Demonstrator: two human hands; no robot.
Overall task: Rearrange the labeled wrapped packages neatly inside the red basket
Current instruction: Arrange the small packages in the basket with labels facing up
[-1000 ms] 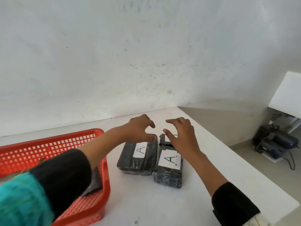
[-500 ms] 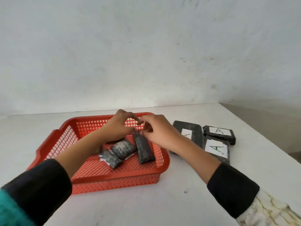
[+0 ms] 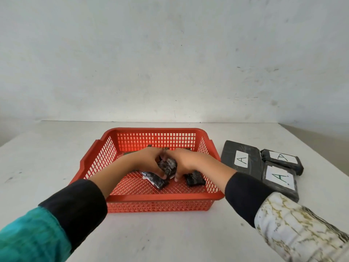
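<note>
Inside the red basket (image 3: 151,198), near its middle, a small dark wrapped package (image 3: 168,166) is being held between both hands. The left hand (image 3: 146,161) is being pressed against it from the left and the right hand (image 3: 186,161) from the right, with the fingers of each curled round it, so that only its crinkled top and front face are being shown between them. Both hands are being kept closed on this one package; how firmly it is being squeezed cannot be told.

The relation that matters is being set by the other packages on the basket floor. A second small package (image 3: 154,179) is lying just below and to the left of the held one, its long axis running diagonally from upper left to lower right, under the left hand's fingertips. A third (image 3: 194,179) is lying just to the right, below the right wrist, with its long axis slanted the other way. Neither is being squared with the basket walls, and the held package is being kept directly over the gap between them. More dark shapes are being hidden behind the hands at the far side.

Outside the basket, on the white table (image 3: 170,237), three larger packages labelled A (image 3: 240,159) are being left side by side to the right, nearer the right hand.
</note>
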